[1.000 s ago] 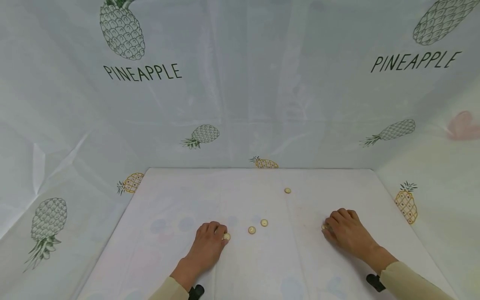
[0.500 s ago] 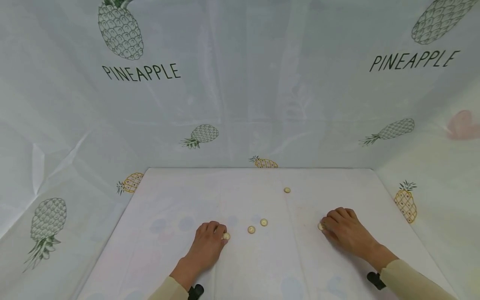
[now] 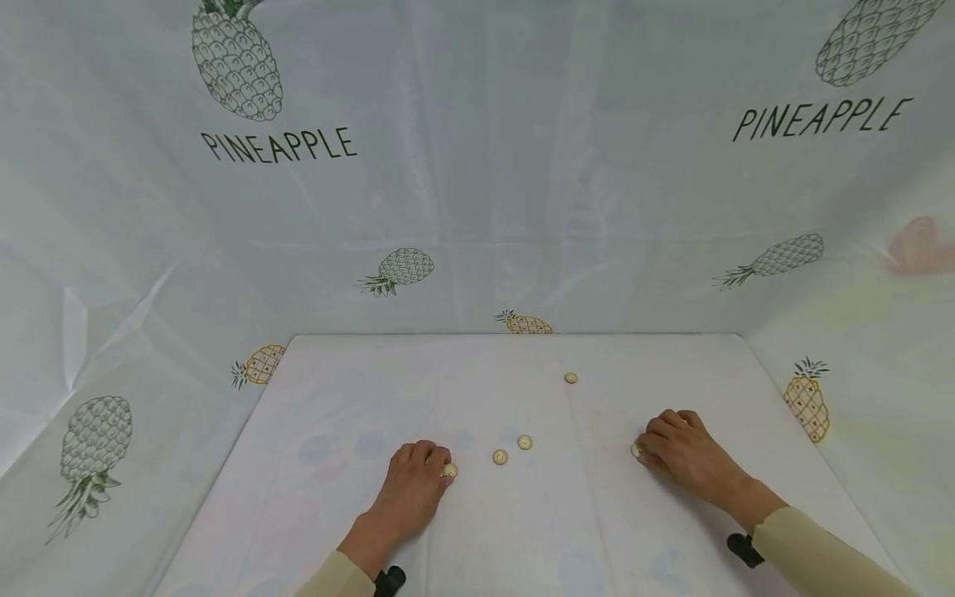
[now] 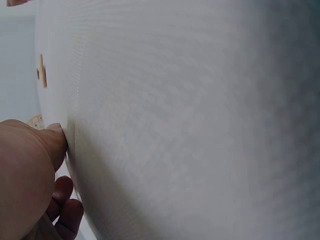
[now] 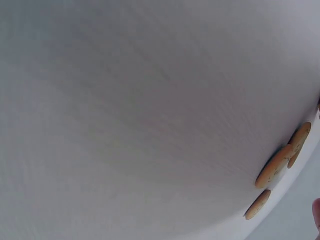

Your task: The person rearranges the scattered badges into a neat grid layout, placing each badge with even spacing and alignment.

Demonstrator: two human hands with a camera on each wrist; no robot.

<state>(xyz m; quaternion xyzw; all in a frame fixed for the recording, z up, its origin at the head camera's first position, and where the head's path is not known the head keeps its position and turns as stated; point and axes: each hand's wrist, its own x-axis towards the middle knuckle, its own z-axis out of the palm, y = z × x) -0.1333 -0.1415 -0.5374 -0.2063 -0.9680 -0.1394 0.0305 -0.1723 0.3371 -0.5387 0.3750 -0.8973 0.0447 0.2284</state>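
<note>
In the head view my left hand, left of the middle, pinches a pale round wooden piece between thumb and fingers at the tabletop. Its face carries small dark marks, like a Chinese chess piece. On the right my right hand grips another wooden piece, whose left edge shows past the fingertips. Two more pieces, one nearer and one a little farther, lie flat between the hands. The left wrist view shows my thumb low at the cloth; fingers hide what it holds.
A single wooden piece lies toward the back of the white-covered table. Pale cloth printed with pineapples hangs behind and at both sides. In the right wrist view several pieces, among them a large one, appear along the right edge.
My right hand has shifted slightly left and away from me with its piece, which shows more beyond the fingertips than a second ago. The left hand and the loose pieces stay put.
</note>
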